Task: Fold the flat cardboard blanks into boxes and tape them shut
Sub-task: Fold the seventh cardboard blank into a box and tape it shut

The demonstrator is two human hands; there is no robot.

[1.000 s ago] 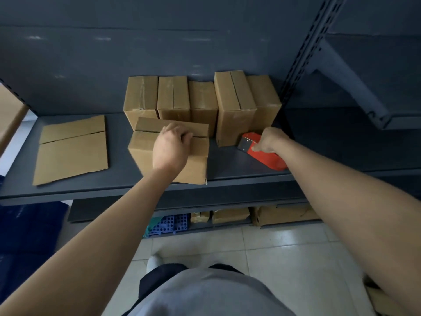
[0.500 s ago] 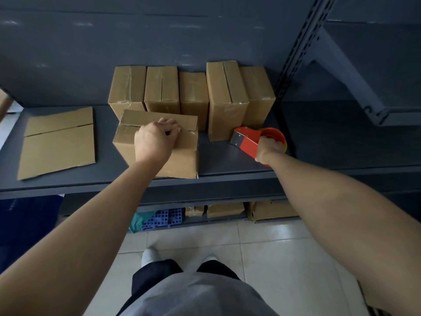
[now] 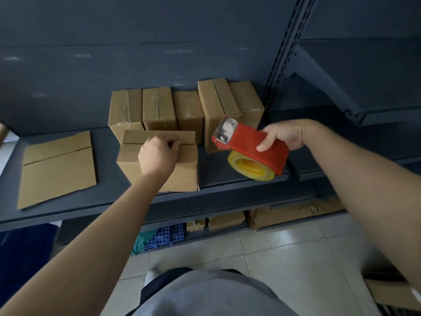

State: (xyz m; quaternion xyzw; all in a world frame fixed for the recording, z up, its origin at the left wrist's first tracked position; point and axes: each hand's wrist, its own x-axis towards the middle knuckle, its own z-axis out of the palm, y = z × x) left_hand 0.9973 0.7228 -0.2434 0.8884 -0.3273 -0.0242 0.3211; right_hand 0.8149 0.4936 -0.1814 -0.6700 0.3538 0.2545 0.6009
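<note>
Red plastic frames the tape dispenser (image 3: 255, 144), which the right hand (image 3: 283, 135) grips around its body, thumb on the near face and fingers wrapped over the far side. Its long axis runs left to right, tilted slightly, with the metal cutter end pointing left toward the boxes and the yellow tape roll (image 3: 250, 166) hanging below. It is lifted clear above the grey shelf (image 3: 68, 204).

The left hand (image 3: 159, 153) is clenched on top of the folded box (image 3: 159, 160), pressing its flaps down near the seam. That box sits at the shelf's front edge, long axis left to right, just in front of a row of 5 finished boxes (image 3: 186, 110) standing against the back panel. A flat cardboard blank (image 3: 58, 169) lies well to the left.

Compared with 0.5 s ago, the dispenser has risen off the shelf and turned so the roll faces down; the left hand and its box have stayed put.
</note>
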